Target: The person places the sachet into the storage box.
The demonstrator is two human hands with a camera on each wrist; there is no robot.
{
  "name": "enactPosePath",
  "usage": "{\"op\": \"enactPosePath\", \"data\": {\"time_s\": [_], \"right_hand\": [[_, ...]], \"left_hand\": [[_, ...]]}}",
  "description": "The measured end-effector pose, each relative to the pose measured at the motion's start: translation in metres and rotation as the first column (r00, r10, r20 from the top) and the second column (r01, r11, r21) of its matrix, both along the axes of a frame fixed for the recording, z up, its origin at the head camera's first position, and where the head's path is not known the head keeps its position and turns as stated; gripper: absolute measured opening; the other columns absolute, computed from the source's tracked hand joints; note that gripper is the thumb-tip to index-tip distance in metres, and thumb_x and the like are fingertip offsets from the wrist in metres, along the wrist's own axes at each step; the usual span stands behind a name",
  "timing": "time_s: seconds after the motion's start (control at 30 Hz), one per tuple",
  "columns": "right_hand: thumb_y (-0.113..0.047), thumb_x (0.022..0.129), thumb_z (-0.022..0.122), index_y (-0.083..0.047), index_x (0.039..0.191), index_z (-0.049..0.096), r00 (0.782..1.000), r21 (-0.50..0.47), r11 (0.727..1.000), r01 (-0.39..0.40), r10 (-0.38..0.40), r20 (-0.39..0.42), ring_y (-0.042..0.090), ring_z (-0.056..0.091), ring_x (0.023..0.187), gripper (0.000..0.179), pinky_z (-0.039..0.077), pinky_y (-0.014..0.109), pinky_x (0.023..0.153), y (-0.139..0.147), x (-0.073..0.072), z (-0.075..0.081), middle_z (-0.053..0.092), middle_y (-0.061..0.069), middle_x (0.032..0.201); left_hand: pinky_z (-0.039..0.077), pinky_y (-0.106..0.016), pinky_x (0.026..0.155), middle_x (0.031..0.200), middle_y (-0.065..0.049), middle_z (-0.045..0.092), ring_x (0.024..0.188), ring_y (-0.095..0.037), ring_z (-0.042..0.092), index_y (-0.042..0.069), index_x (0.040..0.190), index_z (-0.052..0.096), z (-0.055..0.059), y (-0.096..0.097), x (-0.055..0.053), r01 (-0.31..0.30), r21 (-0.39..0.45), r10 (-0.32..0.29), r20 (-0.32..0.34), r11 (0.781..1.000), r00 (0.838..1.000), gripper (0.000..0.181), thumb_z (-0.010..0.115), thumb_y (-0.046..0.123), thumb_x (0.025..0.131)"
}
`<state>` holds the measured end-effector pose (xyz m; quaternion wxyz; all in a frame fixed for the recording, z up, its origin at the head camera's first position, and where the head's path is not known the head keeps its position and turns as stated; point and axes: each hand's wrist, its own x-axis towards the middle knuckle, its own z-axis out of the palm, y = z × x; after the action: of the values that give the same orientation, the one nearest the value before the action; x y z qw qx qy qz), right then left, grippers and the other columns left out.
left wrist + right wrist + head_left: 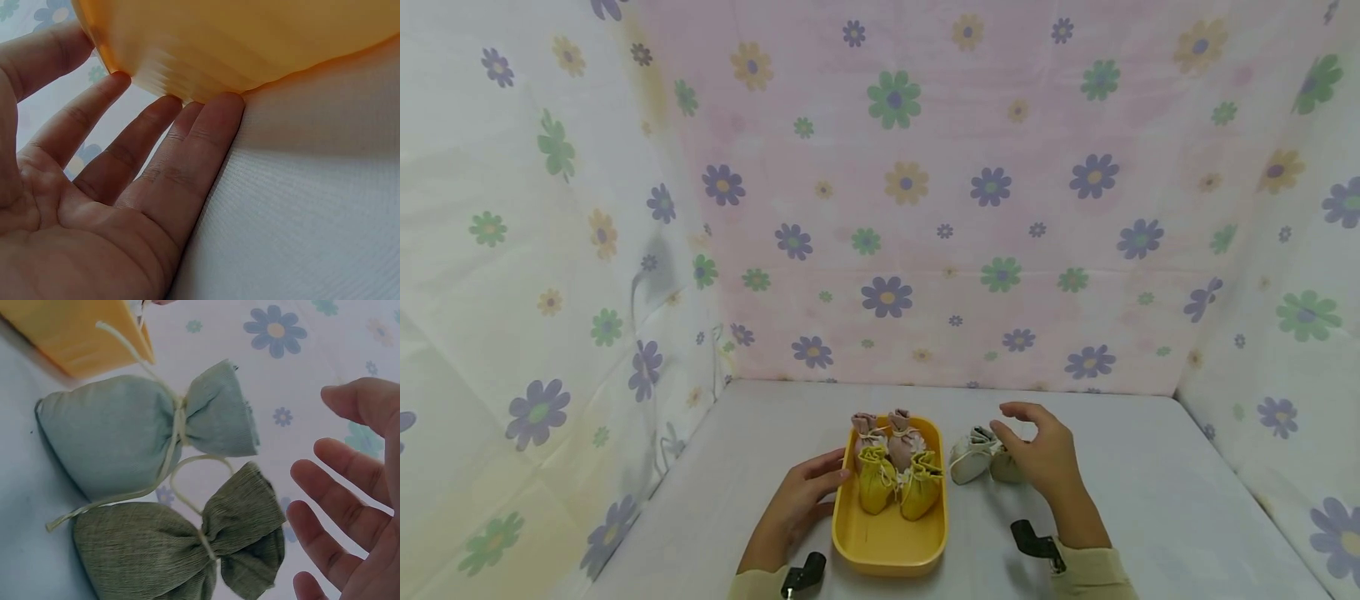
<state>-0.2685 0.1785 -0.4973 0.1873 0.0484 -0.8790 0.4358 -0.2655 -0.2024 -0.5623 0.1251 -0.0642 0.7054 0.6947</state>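
Note:
My left hand [801,504] rests its fingertips against the left side of a yellow tray [887,546]; the left wrist view has the fingers [206,131] straight at the tray's lower wall. Two pink drawstring pouches [906,442] stand in its far half, with two yellow drawstring pouches [919,487] in front of them. To the right of the tray, a pale grey-blue pouch [119,431] and an olive green pouch [150,550] stand side by side on the table, tied with cords. My right hand [1045,450] hovers by their gathered tops, thumb and fingers apart, holding nothing.
A white cloth covers the table [1157,500]. Flower-patterned curtains [925,233] enclose it at the back and both sides. Black wrist-camera mounts [1036,543] stick out from both sleeves, close over the table.

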Motion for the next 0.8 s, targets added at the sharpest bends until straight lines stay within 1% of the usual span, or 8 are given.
{"op": "enactPosePath", "data": {"time_s": [0.07,0.13,0.23,0.33,0.47,0.57,0.67,0.8], "right_hand": [[-0.054,0.094,0.072,-0.019,0.132,0.068,0.999,0.007,1.0,-0.019,0.018,0.044,0.031,0.058,0.13,0.052,0.06,0.051,0.096,0.0,-0.002,-0.003,0.068,0.006,0.132],[-0.059,0.092,0.071,-0.02,0.135,0.066,0.997,0.032,0.999,-0.038,0.036,0.071,0.032,0.056,0.134,0.059,0.055,0.055,0.103,0.001,-0.003,-0.007,0.068,0.005,0.134],[-0.064,0.088,0.073,-0.023,0.137,0.067,0.996,0.091,0.994,-0.057,0.049,0.079,0.034,0.056,0.135,0.064,0.048,0.062,0.108,0.0,-0.006,-0.013,0.07,0.002,0.133],[-0.065,0.084,0.076,-0.023,0.134,0.069,0.996,0.14,0.988,-0.06,0.049,0.077,0.034,0.058,0.133,0.066,0.045,0.066,0.109,-0.001,-0.01,-0.019,0.072,0.0,0.13],[-0.06,0.083,0.081,-0.023,0.13,0.072,0.996,0.193,0.979,-0.065,0.052,0.068,0.034,0.062,0.127,0.06,0.046,0.066,0.107,-0.002,-0.013,-0.025,0.074,-0.001,0.127],[-0.053,0.083,0.084,-0.023,0.127,0.074,0.997,0.217,0.974,-0.064,0.053,0.059,0.035,0.065,0.124,0.054,0.049,0.065,0.104,-0.005,-0.013,-0.025,0.075,0.002,0.126],[-0.047,0.083,0.085,-0.021,0.123,0.076,0.997,0.216,0.974,-0.061,0.051,0.055,0.037,0.066,0.12,0.049,0.051,0.064,0.1,-0.007,-0.011,-0.023,0.076,0.005,0.123],[-0.042,0.085,0.085,-0.023,0.118,0.079,0.997,0.204,0.978,-0.043,0.03,0.066,0.036,0.067,0.116,0.038,0.053,0.062,0.097,-0.009,-0.01,-0.021,0.077,0.004,0.118]], "left_hand": [[0.062,-0.043,0.093,0.154,-0.019,0.052,0.131,-0.032,0.061,0.015,0.149,0.057,0.0,0.0,0.0,0.0,-0.002,0.0,-0.002,1.0,1.0,0.069,0.082,0.037,0.089],[0.062,-0.043,0.093,0.154,-0.019,0.052,0.13,-0.032,0.062,0.015,0.149,0.057,0.0,0.0,0.0,-0.004,0.002,0.004,0.005,1.0,1.0,0.069,0.082,0.037,0.089],[0.062,-0.043,0.093,0.154,-0.02,0.052,0.131,-0.032,0.061,0.015,0.149,0.057,0.001,0.0,0.001,0.002,0.001,-0.002,0.003,1.0,1.0,0.068,0.082,0.036,0.089],[0.062,-0.044,0.093,0.155,-0.019,0.051,0.132,-0.033,0.06,0.015,0.149,0.057,0.002,0.0,0.002,0.003,0.019,-0.003,0.004,1.0,1.0,0.067,0.081,0.035,0.09],[0.062,-0.045,0.093,0.155,-0.02,0.051,0.132,-0.033,0.061,0.014,0.15,0.056,0.002,0.001,0.001,0.006,0.039,-0.006,0.0,0.999,1.0,0.067,0.081,0.033,0.091],[0.062,-0.045,0.092,0.155,-0.02,0.051,0.131,-0.032,0.062,0.014,0.15,0.056,0.001,0.001,0.001,0.003,0.036,-0.003,0.004,0.999,1.0,0.068,0.081,0.034,0.091],[0.063,-0.044,0.092,0.155,-0.019,0.052,0.13,-0.031,0.062,0.014,0.15,0.056,0.001,0.0,0.0,-0.004,0.033,0.004,0.01,0.999,1.0,0.067,0.081,0.034,0.09],[0.062,-0.044,0.092,0.154,-0.019,0.052,0.13,-0.032,0.062,0.015,0.149,0.057,0.0,-0.001,-0.001,-0.005,0.031,0.005,0.007,0.999,1.0,0.067,0.081,0.035,0.09]]}}
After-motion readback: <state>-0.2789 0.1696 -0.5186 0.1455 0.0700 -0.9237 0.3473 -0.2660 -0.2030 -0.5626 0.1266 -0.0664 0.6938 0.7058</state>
